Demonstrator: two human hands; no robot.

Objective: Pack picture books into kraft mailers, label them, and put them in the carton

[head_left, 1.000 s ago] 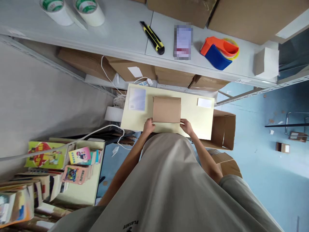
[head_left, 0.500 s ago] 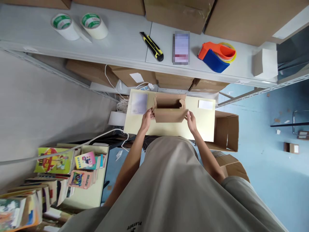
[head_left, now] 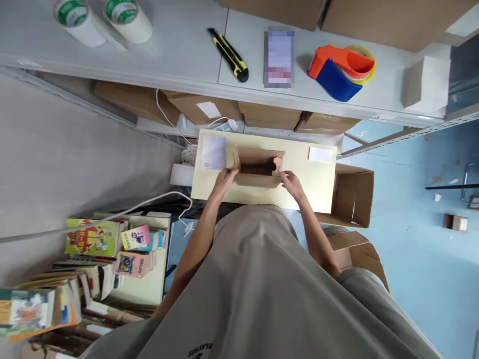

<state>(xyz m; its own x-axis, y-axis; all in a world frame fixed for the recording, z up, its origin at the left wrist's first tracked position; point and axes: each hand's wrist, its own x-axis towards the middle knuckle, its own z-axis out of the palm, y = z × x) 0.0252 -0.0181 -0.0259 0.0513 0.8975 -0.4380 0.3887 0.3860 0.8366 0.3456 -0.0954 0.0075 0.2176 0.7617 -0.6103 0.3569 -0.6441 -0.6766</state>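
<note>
Pale-yellow rectangular counter (head_left: 314, 179) supports an open brown cardboard box (head_left: 258, 174); left hand (head_left: 223, 183) and right hand (head_left: 293, 185) pinch its opposite ends between fingers (head_left: 286, 177).

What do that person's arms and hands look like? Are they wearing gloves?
No gloves! The left hand and right hand are both bare, so each grip is just ordinary fingers. The forearms are bare too. Higher up are loose, plain grey short sleeves, matching the shirt, which has small dark lettering.
</note>
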